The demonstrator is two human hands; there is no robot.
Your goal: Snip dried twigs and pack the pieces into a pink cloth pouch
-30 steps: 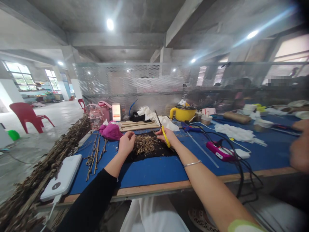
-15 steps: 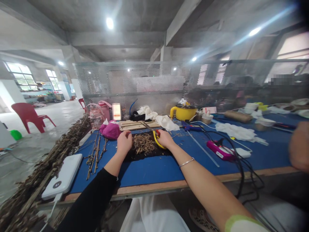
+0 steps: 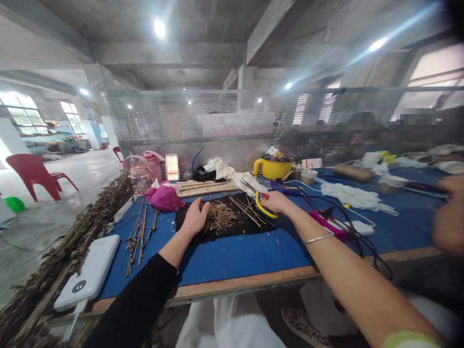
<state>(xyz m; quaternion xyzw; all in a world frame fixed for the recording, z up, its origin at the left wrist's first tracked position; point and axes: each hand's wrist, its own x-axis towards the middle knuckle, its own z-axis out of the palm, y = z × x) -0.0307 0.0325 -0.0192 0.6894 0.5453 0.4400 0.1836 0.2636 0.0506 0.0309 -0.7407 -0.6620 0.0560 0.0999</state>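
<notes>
My right hand [image 3: 278, 202] grips scissors [image 3: 258, 199] with yellow and red handles, their blades pointing up and to the left over the white cloth. Beside the left edge of a heap of dry brown plant bits [image 3: 222, 216] is my left hand [image 3: 195, 217], its thumb apart from the fingers and nothing visible in it. The heap lies on a black cloth [image 3: 232, 233], which is spread on the blue tabletop [image 3: 239, 261]. Several thin dry stalks [image 3: 250, 212] rest on the cloth's right part, below the scissors.
Dry twigs [image 3: 139, 237], a purple cloth bundle [image 3: 164, 195] and a white power bank [image 3: 89, 270] are on the left. Behind are wooden sticks [image 3: 206, 188] and a yellow pot [image 3: 275, 168]. Cables and a purple power strip [image 3: 331, 224] lie right, near another person's arm [image 3: 451, 217].
My right hand has moved right with the scissors, uncovering the thin stalks on the cloth. My left hand has shifted slightly right along the heap, its thumb now apart from its fingers.
</notes>
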